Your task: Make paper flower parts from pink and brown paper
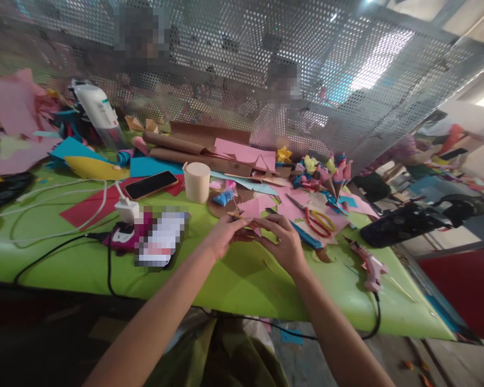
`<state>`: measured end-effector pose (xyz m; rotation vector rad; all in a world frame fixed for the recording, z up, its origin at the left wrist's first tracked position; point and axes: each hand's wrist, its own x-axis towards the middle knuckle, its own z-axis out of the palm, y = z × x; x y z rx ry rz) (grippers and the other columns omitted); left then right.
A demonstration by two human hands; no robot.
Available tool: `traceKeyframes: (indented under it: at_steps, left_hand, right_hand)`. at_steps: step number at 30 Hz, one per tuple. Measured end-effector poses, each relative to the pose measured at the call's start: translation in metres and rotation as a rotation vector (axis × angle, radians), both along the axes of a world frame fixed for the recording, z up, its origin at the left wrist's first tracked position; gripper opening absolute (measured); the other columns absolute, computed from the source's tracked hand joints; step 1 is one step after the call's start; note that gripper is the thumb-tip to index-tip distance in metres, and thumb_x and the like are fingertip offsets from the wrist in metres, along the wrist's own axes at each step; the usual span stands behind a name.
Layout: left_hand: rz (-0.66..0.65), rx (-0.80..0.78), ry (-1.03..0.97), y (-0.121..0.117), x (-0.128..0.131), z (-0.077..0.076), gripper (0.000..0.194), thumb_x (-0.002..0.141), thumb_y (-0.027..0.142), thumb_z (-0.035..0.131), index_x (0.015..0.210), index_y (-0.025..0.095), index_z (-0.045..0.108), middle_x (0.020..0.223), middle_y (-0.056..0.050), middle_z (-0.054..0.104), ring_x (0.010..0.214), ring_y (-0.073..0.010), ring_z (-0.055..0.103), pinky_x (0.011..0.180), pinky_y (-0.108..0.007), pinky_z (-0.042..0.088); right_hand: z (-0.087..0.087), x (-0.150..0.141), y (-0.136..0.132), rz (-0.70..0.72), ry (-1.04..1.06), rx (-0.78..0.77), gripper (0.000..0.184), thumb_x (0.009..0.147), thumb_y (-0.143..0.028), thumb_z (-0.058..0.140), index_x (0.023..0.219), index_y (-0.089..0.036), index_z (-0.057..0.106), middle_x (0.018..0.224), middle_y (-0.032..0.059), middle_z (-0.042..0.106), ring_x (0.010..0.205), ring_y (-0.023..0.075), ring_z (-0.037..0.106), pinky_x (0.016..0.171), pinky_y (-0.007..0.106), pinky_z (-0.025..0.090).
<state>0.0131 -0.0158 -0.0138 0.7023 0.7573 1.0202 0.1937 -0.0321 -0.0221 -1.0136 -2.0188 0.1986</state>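
Above the front middle of the green table [242,285], my left hand [225,235] and my right hand [283,241] meet with fingertips close together. Both are closed on a small pink piece of paper [256,210], folded to a point; the fingers hide part of it. A thin yellowish stick [234,215] shows at the left fingertips, and I cannot tell whether it is held. Behind the right hand lie scissors [320,221] with red and yellow handles and a blue cutter-like tool [306,235]. Pink paper sheets spread just beyond.
A beige cup [197,183], a dark phone [151,185] and a lit phone [162,239] stand or lie to the left, near a power strip [123,234] with cables. At right are a glue gun [370,266] and a black bottle [403,223]. A perforated metal screen [234,70] rises behind.
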Motion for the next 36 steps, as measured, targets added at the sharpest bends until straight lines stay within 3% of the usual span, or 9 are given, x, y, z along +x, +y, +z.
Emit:
traceKeyframes:
  at_steps: [13, 26, 36]
  left_hand:
    - [0.062, -0.001, 0.027, 0.000, 0.002, 0.000, 0.021, 0.062, 0.023, 0.084, 0.074, 0.010, 0.071, 0.070, -0.005, 0.073, 0.062, -0.0132, 0.068, 0.063, -0.024, 0.056]
    - [0.047, 0.012, 0.014, 0.000, 0.005, -0.003, 0.026, 0.058, 0.023, 0.086, 0.077, 0.012, 0.072, 0.074, -0.005, 0.074, 0.068, -0.0165, 0.071, 0.065, -0.026, 0.054]
    - [0.021, 0.062, 0.000, -0.001, 0.007, -0.003, 0.025, 0.060, 0.026, 0.085, 0.078, 0.014, 0.071, 0.076, -0.005, 0.076, 0.075, -0.0164, 0.071, 0.072, -0.026, 0.053]
  right_hand:
    - [0.002, -0.001, -0.002, -0.048, 0.077, 0.017, 0.019, 0.087, -0.031, 0.068, 0.104, -0.027, 0.075, 0.093, 0.0074, 0.070, 0.091, 0.0232, 0.065, 0.078, 0.037, 0.054]
    - [0.006, -0.007, -0.008, -0.118, 0.319, -0.193, 0.010, 0.085, -0.032, 0.068, 0.084, -0.023, 0.072, 0.077, 0.0027, 0.069, 0.074, 0.0188, 0.063, 0.064, 0.029, 0.050]
    - [0.004, -0.014, -0.006, -0.134, 0.573, -0.354, 0.010, 0.078, -0.030, 0.069, 0.081, -0.021, 0.064, 0.074, -0.0009, 0.065, 0.069, 0.0157, 0.059, 0.065, 0.027, 0.047]
